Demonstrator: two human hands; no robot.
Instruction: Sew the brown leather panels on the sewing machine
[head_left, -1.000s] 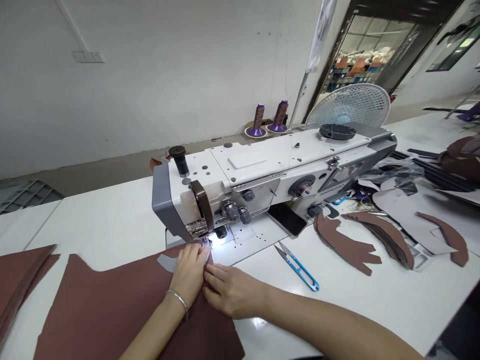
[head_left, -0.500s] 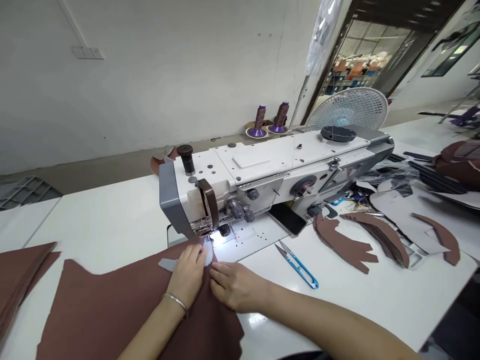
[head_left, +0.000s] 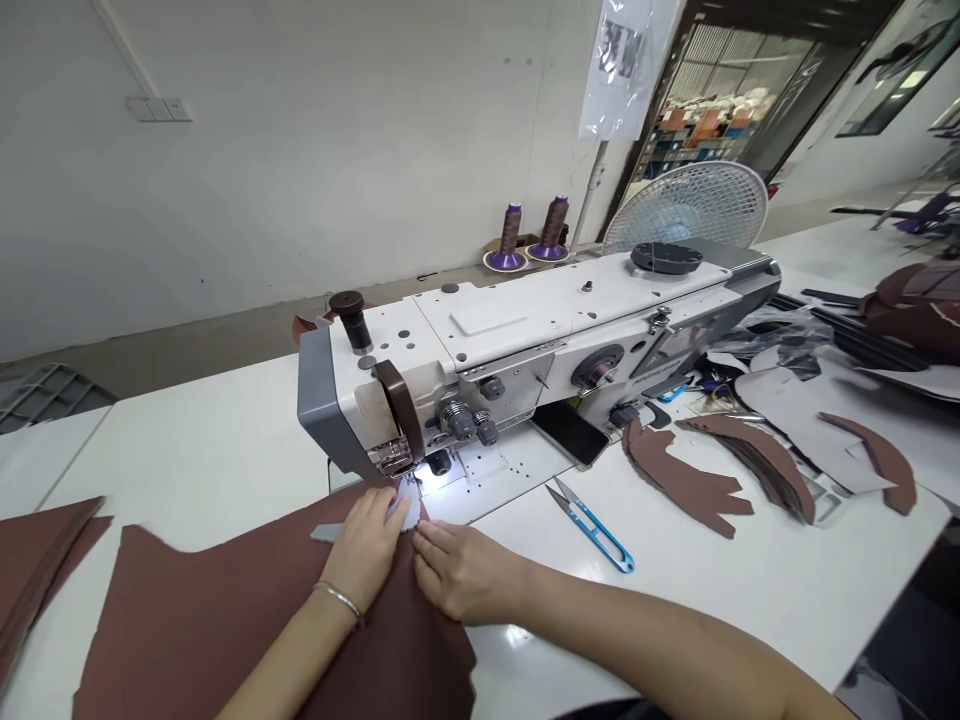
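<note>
A brown leather sheet [head_left: 187,630] lies on the desk [head_left: 187,440] at the sewing machine [head_left: 525,340], under the open left hand [head_left: 365,550] and open right hand [head_left: 465,572], both pressing down.

A person sits at a white industrial sewing machine [head_left: 525,370], with both hands on a large brown leather sheet [head_left: 225,620] just in front of its lit needle area. The left hand [head_left: 365,550], a thin bangle [head_left: 337,600] at its wrist, presses on a pale grey piece [head_left: 403,510] at the sheet's edge. The right hand [head_left: 465,572] lies beside it on the leather. Blue-handled thread snips [head_left: 592,527] lie on the white table [head_left: 750,610] nearby, and cut brown leather pieces [head_left: 679,480] lie further right, past a phone [head_left: 571,433].
</note>
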